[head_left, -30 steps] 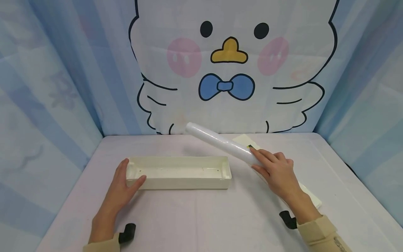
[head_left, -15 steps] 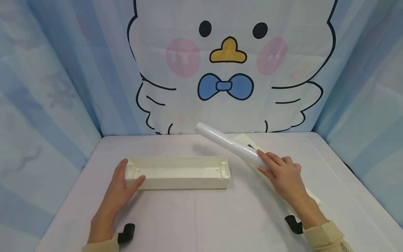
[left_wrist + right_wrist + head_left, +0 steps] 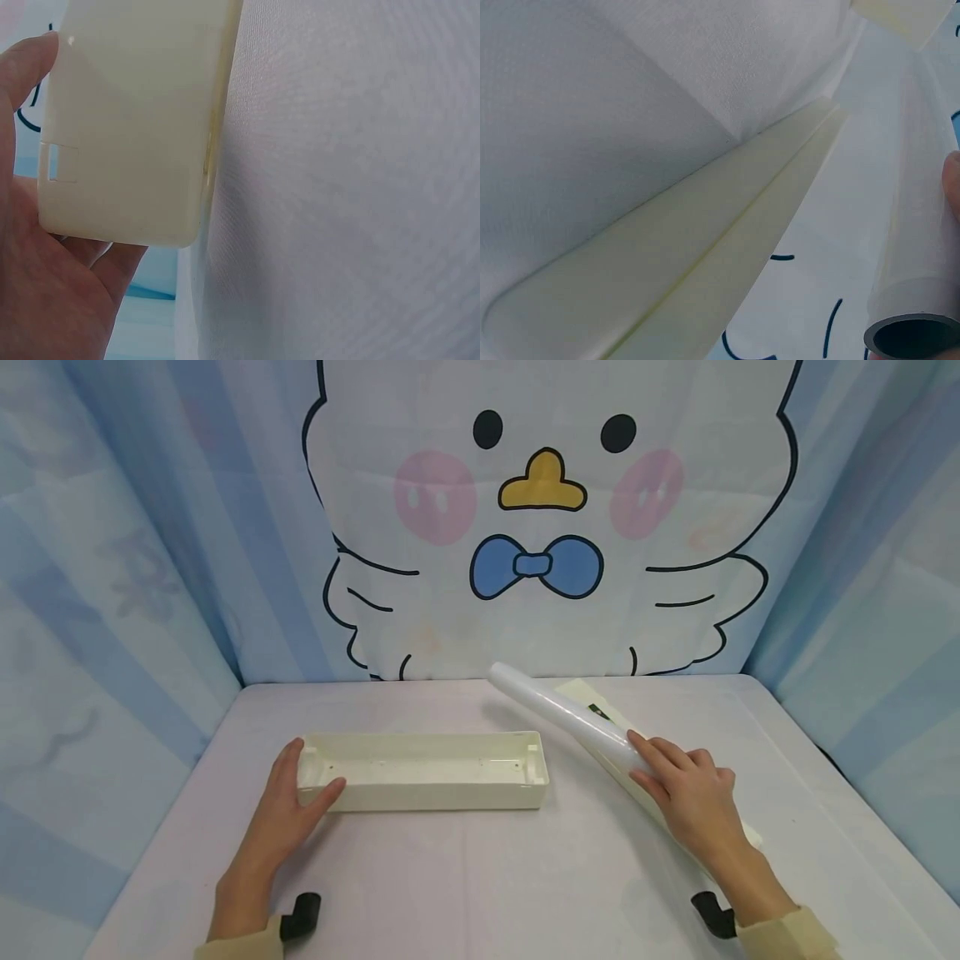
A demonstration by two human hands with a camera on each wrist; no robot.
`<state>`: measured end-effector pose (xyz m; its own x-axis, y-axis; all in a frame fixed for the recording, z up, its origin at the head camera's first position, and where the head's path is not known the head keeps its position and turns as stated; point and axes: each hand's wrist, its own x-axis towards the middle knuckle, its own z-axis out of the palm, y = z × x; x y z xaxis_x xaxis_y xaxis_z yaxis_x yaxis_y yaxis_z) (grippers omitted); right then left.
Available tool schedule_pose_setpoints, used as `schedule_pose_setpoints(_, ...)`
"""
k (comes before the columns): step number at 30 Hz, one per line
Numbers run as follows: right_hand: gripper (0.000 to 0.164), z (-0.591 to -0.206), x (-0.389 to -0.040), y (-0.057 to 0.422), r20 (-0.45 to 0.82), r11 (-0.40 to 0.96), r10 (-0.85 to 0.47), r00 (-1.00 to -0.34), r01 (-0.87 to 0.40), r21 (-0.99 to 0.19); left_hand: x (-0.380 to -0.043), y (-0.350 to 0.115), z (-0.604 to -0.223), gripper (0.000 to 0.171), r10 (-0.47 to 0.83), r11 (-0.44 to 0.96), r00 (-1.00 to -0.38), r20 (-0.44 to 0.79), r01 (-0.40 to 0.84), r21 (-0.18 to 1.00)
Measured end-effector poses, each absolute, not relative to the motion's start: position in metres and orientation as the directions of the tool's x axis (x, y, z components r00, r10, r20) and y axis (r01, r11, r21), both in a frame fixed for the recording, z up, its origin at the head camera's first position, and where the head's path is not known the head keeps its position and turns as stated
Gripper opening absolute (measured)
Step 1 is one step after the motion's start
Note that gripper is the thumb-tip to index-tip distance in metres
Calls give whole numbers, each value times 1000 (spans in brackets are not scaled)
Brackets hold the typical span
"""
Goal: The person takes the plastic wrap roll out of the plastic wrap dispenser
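Observation:
My left hand [image 3: 288,810] grips the left end of a long, open cream plastic box [image 3: 438,797], with the thumb over its front rim and the fingers behind. In the left wrist view, the box's outer wall [image 3: 127,105] shows a small slot near one end. A white roll of plastic film [image 3: 558,708] is in my right hand [image 3: 693,797], pinched near its lower end between thumb and fingers. It slants up toward the back left, above the table. The right wrist view shows the roll's hollow dark core [image 3: 915,337].
Under the roll and right forearm, a long cream lid-like piece [image 3: 633,787] with a dark label lies slantwise on the white-covered table [image 3: 465,893]. A printed curtain [image 3: 555,635] hangs behind the table, with blue curtains at both sides.
My right hand has carried the film roll to the right and lower, over the long cream piece. The left hand and the box have stayed in place.

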<state>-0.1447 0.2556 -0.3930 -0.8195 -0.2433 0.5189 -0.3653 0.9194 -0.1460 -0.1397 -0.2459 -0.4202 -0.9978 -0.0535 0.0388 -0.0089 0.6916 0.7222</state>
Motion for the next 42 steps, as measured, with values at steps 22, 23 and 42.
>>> schedule_pose_setpoints(22,55,-403,-122,270,470,957,-188,-862,-268,-109,-140,-246,-420,100,-49,693,-998,45,-1,721)
schedule_pose_setpoints(23,55,-403,-121,269,468,959,-187,-864,-264,-105,-140,-246,-420,100,-50,692,-998,43,-3,721)
schedule_pose_setpoints(42,54,-399,-106,258,238,989,-76,-968,-103,-103,-139,-245,-417,101,-53,695,-999,8,-31,719)
